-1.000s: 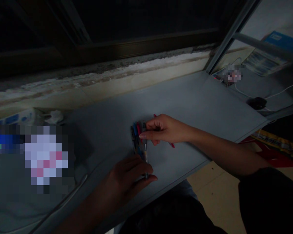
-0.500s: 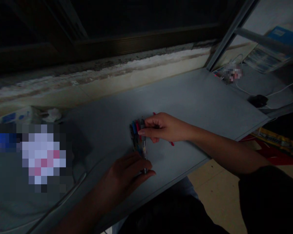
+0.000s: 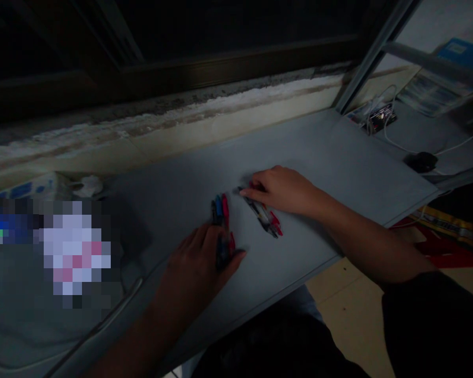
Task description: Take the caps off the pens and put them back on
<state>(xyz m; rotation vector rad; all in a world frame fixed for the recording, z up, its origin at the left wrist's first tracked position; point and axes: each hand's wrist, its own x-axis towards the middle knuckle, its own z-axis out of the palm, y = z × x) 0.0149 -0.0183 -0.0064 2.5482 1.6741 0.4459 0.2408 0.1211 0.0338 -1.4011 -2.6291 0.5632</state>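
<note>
On the grey tabletop a bundle of pens, with a black pen (image 3: pixel 214 211), a blue pen (image 3: pixel 219 206) and a red pen (image 3: pixel 226 208), lies side by side. My left hand (image 3: pixel 195 265) rests over their near part, its fingers on the left and its thumb stretched out apart on the right. To the right is a second group, where a clear-barrelled black pen (image 3: pixel 262 216) lies slanted beside another red pen (image 3: pixel 277 223). My right hand (image 3: pixel 281 188) is curled over the far end of this group, thumb against the black pen; its fingers partly hide the pens.
The table (image 3: pixel 173 184) meets a low wall below a dark window. A white cable (image 3: pixel 130 296) and blurred-out items are at the left. A metal frame post (image 3: pixel 362 68) stands at the right, with a black plug-like object (image 3: pixel 421 161) and cables beyond.
The clear-barrelled black pen has moved from between both hands to the right group, with my right hand. My left hand has let go of its near end and shifted slightly left.
</note>
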